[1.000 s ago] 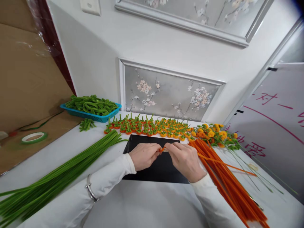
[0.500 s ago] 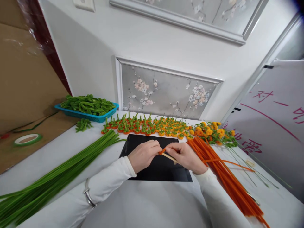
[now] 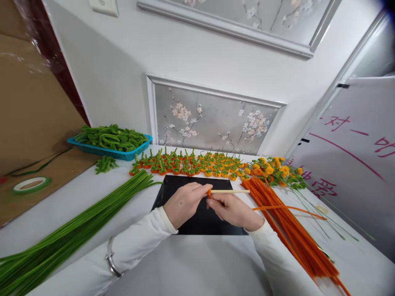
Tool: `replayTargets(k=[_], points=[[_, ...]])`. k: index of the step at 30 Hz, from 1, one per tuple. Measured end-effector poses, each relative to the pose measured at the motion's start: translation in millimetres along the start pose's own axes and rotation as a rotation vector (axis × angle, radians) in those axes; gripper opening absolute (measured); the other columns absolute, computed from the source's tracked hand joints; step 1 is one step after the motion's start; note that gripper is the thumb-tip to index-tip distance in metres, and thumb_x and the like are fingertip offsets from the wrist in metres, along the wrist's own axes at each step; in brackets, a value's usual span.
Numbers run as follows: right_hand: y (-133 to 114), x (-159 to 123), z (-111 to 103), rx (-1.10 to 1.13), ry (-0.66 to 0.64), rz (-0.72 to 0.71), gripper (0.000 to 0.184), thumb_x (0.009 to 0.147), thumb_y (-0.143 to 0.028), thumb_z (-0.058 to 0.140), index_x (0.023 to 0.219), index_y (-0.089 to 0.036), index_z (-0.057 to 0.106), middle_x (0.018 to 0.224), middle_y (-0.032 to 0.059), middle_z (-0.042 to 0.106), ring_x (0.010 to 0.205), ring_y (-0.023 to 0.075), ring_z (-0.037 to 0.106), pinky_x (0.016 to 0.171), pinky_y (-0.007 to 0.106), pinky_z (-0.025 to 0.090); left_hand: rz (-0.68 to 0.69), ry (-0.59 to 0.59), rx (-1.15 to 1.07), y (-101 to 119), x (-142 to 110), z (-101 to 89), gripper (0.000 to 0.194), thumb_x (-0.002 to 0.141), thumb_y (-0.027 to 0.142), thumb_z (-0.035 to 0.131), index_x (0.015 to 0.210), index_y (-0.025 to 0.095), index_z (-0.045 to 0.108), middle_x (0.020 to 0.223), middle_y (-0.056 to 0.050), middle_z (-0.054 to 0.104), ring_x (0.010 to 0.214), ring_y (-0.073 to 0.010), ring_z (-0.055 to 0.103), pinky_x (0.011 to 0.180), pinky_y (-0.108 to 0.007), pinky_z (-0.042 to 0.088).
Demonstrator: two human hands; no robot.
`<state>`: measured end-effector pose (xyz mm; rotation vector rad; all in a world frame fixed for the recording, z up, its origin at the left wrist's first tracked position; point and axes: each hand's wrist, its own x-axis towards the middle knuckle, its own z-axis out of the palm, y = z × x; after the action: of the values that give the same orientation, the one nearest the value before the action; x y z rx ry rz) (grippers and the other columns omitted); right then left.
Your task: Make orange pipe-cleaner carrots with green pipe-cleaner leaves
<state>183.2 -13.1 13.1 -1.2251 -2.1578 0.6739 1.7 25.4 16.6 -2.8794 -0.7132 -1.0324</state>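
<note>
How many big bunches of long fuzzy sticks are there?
2: a green bunch left of the black mat and an orange bunch right of it. I see no others.

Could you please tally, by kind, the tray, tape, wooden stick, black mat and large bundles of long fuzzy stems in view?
Blue tray: 1
Tape roll: 1
Wooden stick: 1
Black mat: 1
Large bundles, the green bundle and the orange bundle: 2
Total: 6

Pale stick (image 3: 231, 191), left end hidden by left hand (image 3: 183, 203); green stems (image 3: 92, 218) edge-cropped
</note>
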Motion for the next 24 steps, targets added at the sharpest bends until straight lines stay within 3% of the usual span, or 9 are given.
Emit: replayTargets(k=[4, 9, 11, 15, 19, 24], points=[[-4.6, -4.5, 0.9, -0.347, 0.103, -0.096, 0.021, 0.092, -0.021, 0.040, 0.077, -0.018, 0.053, 0.057, -0.0031, 0.054, 0.049, 0.0095, 0.048, 0.050, 0.021, 0.030, -0.136, -0.024, -0.147, 2.2, 3.2, -5.4, 0.028, 0.089, 0.011, 0.038, 0.111, 0.017, 0.056, 0.085, -0.004, 0.065, 0.076, -0.0136, 0.060, 0.071, -0.024, 0.046], [-17.7, -12.5, -0.9, -0.791, 0.215, -0.099, 0.018, 0.092, -0.023, 0.043, 0.084, -0.019, 0.058, 0.065, 0.0012, 0.061, 0.049, 0.0119, 0.051, 0.047, 0.027, 0.020, -0.314, -0.074, -0.225, 1.6, 5.6, -11.4, 0.019, 0.087, 0.012, 0.040, 0.094, 0.019, 0.057, 0.068, 0.003, 0.060, 0.062, -0.0109, 0.057, 0.060, -0.020, 0.041], [-23.1, -14.2, -3.4, -0.853, 0.262, -0.158, 0.018, 0.092, -0.021, 0.043, 0.086, -0.020, 0.060, 0.070, 0.0019, 0.062, 0.055, 0.0123, 0.054, 0.049, 0.027, 0.023, -0.325, -0.104, -0.202, 0.6, 5.9, -12.3, 0.018, 0.087, 0.012, 0.041, 0.091, 0.019, 0.057, 0.065, 0.003, 0.058, 0.060, -0.0113, 0.056, 0.059, -0.021, 0.040], [-22.1, -12.7, -7.9, -0.816, 0.395, -0.285, 0.021, 0.092, -0.018, 0.044, 0.091, -0.022, 0.065, 0.083, 0.0033, 0.065, 0.072, 0.0134, 0.057, 0.063, 0.025, 0.033, -0.285, -0.188, -0.185, 1.0, 6.4, -12.7, 0.017, 0.086, 0.011, 0.042, 0.090, 0.019, 0.056, 0.072, 0.001, 0.062, 0.066, -0.0127, 0.059, 0.061, -0.021, 0.040], [-8.9, -8.3, -10.1, -0.678, 0.515, -0.253, 0.019, 0.091, -0.029, 0.049, 0.090, -0.024, 0.068, 0.085, 0.0033, 0.065, 0.077, 0.0135, 0.058, 0.069, 0.023, 0.038, -0.201, -0.215, -0.154, 2.7, 6.3, -11.9, 0.018, 0.084, 0.008, 0.043, 0.090, 0.019, 0.055, 0.079, 0.000, 0.065, 0.071, -0.0138, 0.060, 0.065, -0.022, 0.039], [0.4, -6.5, -15.3, -0.397, 0.402, -0.133, 0.021, 0.090, -0.032, 0.050, 0.091, -0.025, 0.069, 0.082, 0.0017, 0.068, 0.072, 0.0134, 0.061, 0.066, 0.022, 0.043, -0.081, -0.214, -0.069, 1.0, 4.7, -10.2, 0.014, 0.086, 0.012, 0.043, 0.089, 0.018, 0.055, 0.076, 0.000, 0.064, 0.070, -0.0146, 0.059, 0.071, -0.026, 0.038]])
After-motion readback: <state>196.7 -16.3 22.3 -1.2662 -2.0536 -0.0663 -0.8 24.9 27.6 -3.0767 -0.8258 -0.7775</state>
